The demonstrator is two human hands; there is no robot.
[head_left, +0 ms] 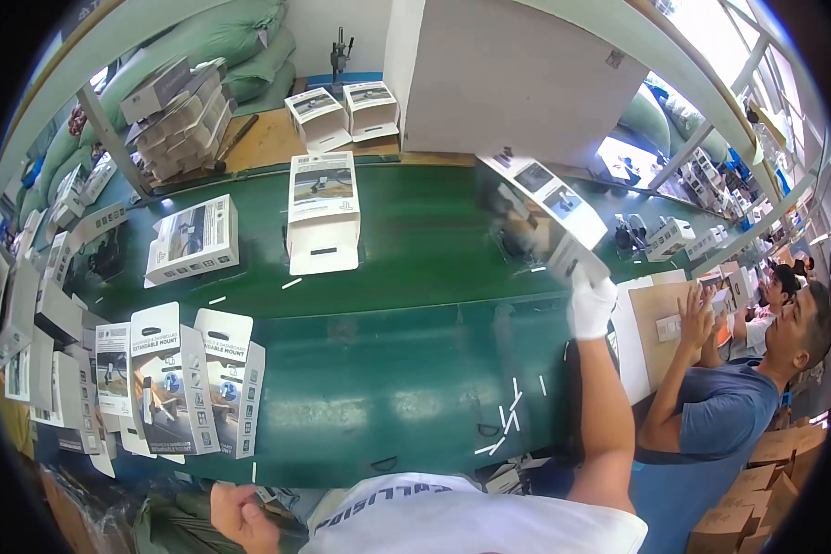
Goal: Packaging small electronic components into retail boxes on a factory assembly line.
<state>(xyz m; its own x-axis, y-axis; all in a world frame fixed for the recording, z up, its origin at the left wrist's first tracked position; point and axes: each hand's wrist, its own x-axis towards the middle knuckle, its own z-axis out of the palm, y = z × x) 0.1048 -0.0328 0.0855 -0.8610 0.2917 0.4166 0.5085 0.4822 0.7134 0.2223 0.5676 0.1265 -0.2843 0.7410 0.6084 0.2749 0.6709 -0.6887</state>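
My right hand (591,305), in a white glove, reaches out over the far right of the green worktop. Its fingers are closed on the lower end of a printed carton (549,198), which is tilted and partly blurred. My left hand (243,519) is bare and low, by the near edge of the worktop. Its fingers are curled in, and what they hold, if anything, is hidden. A short white strip (254,472) lies just above it. Nearby on the left stand several open-topped cartons (168,388) with raised flaps.
On the green worktop (415,369) lie a closed carton (192,240), an open carton (323,212) and scattered white strips (511,415). Behind are two open cartons (319,120) and a stack of cartons (180,120). A co-worker (720,397) sits at the right beside a brown cardboard sheet (656,323).
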